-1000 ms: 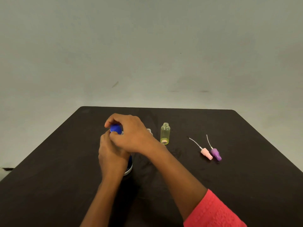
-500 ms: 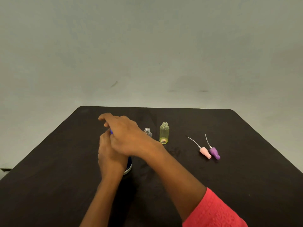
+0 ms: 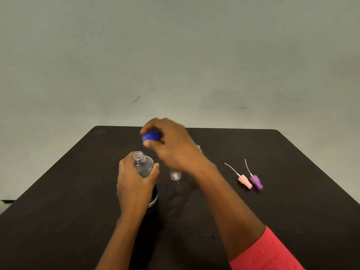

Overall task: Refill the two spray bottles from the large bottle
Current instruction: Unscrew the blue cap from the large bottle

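While the left hand (image 3: pixel 134 184) wraps its fingers and thumb round the shoulder of the large bottle (image 3: pixel 144 166), that bottle stands upright on the table (image 3: pixel 292 191), long axis vertical, its threaded neck open at the top. The right hand (image 3: pixel 173 149) hangs just above and behind the neck, pinching the blue cap (image 3: pixel 150 137) in curled fingers, so the bottle is uncapped and nothing has been poured yet. The two spray bottles lie to the right of the large bottle. The clear bottle (image 3: pixel 175 175) stands just beside it, its upper part hidden under the right wrist, and the yellow bottle (image 3: pixel 198 148) stands farther back, only its rim showing past the right hand. Both appear upright with their tops off. The pink sprayer (image 3: pixel 245 181) and purple sprayer (image 3: pixel 256 182) lie on their sides well apart to the right, tubes pointing away. The pour likely turns on this: the large bottle has to tip rightward, neck toward the clear bottle's narrow mouth. The left hand already has the grip for that, while the right hand, nearer the small bottles, is taken up by the cap and crosses over them, so it probably needs to put the cap down and clear the way, or steady the target.
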